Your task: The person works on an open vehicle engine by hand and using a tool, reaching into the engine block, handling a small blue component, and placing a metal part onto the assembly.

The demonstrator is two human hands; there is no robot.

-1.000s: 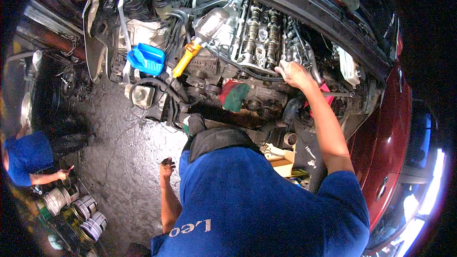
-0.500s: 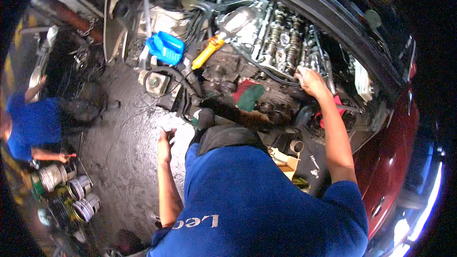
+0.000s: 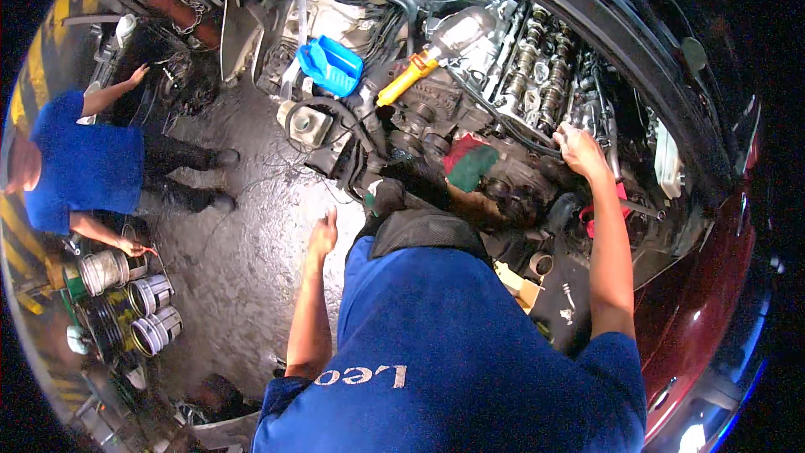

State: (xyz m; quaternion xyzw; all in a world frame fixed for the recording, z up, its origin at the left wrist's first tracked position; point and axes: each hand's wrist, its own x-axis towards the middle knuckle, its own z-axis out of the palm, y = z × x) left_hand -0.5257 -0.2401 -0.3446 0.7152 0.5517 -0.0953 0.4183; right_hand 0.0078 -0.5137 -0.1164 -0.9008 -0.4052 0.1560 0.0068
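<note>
A: Right side?
B: My right hand (image 3: 582, 153) is at the near edge of the grey metal engine (image 3: 509, 94), just below its two exposed camshafts (image 3: 555, 75). Fingers (image 3: 565, 137) bent; can't tell if they're gripping anything.
A: Left?
B: Left hand (image 3: 322, 235) is over the dark, shiny floor (image 3: 231, 243), well apart from the engine. Can't tell if it's open or closed.
A: Nearby?
B: Yellow-handled work lamp (image 3: 406, 80) left of the camshafts, blue plastic container (image 3: 335, 69) further left, red-and-green cloth (image 3: 472, 168) between lamp and right hand.
</note>
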